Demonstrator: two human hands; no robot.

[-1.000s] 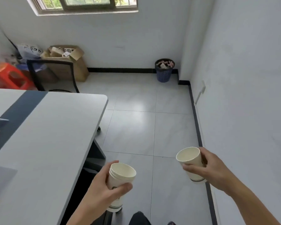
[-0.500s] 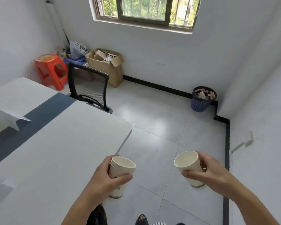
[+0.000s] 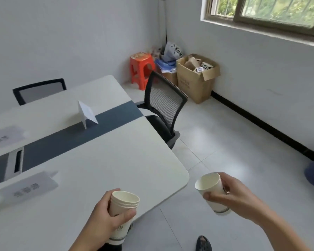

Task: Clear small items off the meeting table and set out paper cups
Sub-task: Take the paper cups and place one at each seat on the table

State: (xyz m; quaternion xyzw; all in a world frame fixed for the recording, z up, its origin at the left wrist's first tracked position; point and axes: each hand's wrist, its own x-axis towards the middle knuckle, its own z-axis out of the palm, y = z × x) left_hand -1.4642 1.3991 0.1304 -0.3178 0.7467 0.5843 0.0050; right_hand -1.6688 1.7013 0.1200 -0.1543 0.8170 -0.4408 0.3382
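The view has swung onto the meeting table (image 3: pixel 91 160), so setting out can begin: left hand (image 3: pixel 105 218) grips the cup stack (image 3: pixel 122 212), right hand (image 3: pixel 230 194) holds a single cup (image 3: pixel 211 191)

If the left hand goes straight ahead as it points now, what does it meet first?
Probably nothing soon: the left hand, gripping the cup stack, would pass over bare table; height unclear.

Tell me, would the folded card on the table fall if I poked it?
Probably yes: the card looks like thin folded paper, so likely light. It stands tent-like on the smooth table, so a poke may slide or tip it.
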